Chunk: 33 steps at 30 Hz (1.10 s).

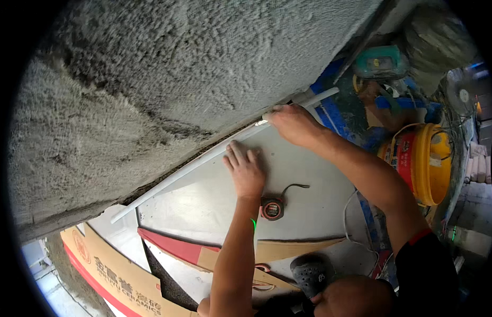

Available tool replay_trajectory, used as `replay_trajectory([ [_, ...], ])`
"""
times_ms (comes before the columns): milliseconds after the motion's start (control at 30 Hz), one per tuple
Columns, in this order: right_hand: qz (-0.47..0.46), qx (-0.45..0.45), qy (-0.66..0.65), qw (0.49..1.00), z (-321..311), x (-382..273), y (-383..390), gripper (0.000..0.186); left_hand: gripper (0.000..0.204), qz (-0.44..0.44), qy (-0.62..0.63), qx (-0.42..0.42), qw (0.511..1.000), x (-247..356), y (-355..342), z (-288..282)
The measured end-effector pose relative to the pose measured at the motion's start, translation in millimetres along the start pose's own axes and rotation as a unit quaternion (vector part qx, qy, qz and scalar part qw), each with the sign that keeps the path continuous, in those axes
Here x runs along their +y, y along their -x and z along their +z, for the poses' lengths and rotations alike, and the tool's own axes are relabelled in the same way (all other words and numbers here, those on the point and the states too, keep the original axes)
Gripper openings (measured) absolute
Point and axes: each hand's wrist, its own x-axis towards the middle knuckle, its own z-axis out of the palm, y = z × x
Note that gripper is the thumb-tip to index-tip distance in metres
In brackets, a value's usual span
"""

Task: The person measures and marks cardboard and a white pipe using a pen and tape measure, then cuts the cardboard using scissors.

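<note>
A long pale straight strip (185, 171) lies along the foot of the rough grey wall, on a light grey tile (203, 208). My left hand (247, 171) rests flat with its fingers stretched out, their tips at the strip's near edge. Farther along to the right, my right hand (292, 124) is closed, with fingertips pinched down at the strip. A small bright spot shows beside those fingertips; what they hold is too small to make out. Just right of my left wrist, a black and red tape measure (272, 208) with a dark wrist cord sits on the tile.
The rough cement wall (203, 68) rises beyond the strip. Printed cardboard (111, 274) covers the lower left. At right stand a yellow bucket (433, 164) and a teal tool case (380, 62). A pale cable (347, 222) curves beside the tile, near my grey shoe (309, 272).
</note>
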Motion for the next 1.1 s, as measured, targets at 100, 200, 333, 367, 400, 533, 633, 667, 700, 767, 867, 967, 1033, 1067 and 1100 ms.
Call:
replay_trajectory([
  [100, 0.051, -0.013, -0.021, 0.998, -12.9, 12.0, 8.7, 0.020, 0.026, -0.006, 0.003, -0.004, 1.000, 3.9, -0.8, -4.5],
  [200, 0.063, 0.006, -0.030, 0.998, -18.9, 29.6, 17.0, 0.018, 0.028, 0.004, -0.003, 0.000, 1.000, 2.2, -0.3, -1.8],
  [333, 0.104, -0.045, -0.002, 0.994, -20.0, 51.2, 21.8, 0.017, 0.026, 0.007, -0.006, 0.002, 1.000, -4.0, 0.5, 4.8],
  [367, 0.111, -0.038, -0.013, 0.993, -21.7, 53.7, 24.1, 0.017, 0.024, -0.001, 0.000, -0.003, 1.000, -2.5, 0.5, 3.8],
  [400, 0.118, -0.031, -0.024, 0.992, -23.3, 54.9, 25.6, 0.018, 0.024, -0.001, 0.005, -0.002, 1.000, -1.0, -0.1, 2.9],
  [533, 0.129, -0.012, -0.022, 0.991, -26.5, 65.8, 30.7, 0.022, 0.022, -0.005, -0.004, -0.015, 1.000, 0.9, -1.0, 3.3],
  [633, 0.167, -0.031, -0.037, 0.985, -39.3, 54.2, 26.8, 0.023, 0.021, -0.019, -0.013, -0.016, 1.000, -0.9, -0.6, 0.1],
  [667, 0.162, -0.032, -0.030, 0.986, -40.5, 57.0, 28.9, 0.023, 0.021, -0.019, -0.006, -0.018, 1.000, 1.0, -0.8, -0.3],
  [700, 0.157, -0.033, -0.023, 0.987, -40.3, 61.4, 30.4, 0.022, 0.021, -0.020, 0.000, -0.020, 1.000, 2.3, -1.4, -0.9],
  [767, 0.143, -0.034, -0.012, 0.989, -36.9, 69.3, 29.9, 0.020, 0.021, -0.021, -0.002, -0.039, 0.999, 4.2, -2.4, -5.9],
  [867, 0.130, -0.031, -0.021, 0.991, -34.5, 71.9, 28.1, 0.019, 0.021, -0.020, -0.027, -0.031, 0.999, 2.4, -1.3, -2.6],
  [967, 0.141, -0.022, -0.039, 0.989, -38.6, 71.1, 28.8, 0.018, 0.021, -0.018, -0.026, -0.029, 0.999, 1.4, -1.9, -2.5],
  [1033, 0.149, -0.025, -0.014, 0.988, -37.0, 77.6, 29.9, 0.017, 0.023, -0.018, -0.009, -0.027, 0.999, 4.6, -2.5, -3.5],
  [1067, 0.156, -0.020, -0.026, 0.987, -38.1, 78.3, 29.8, 0.018, 0.023, -0.020, -0.002, -0.026, 0.999, 4.8, -2.9, -5.0],
  [1100, 0.163, -0.014, -0.038, 0.986, -39.6, 79.2, 30.3, 0.018, 0.023, -0.016, -0.005, -0.021, 1.000, 3.8, -2.6, -5.0],
])
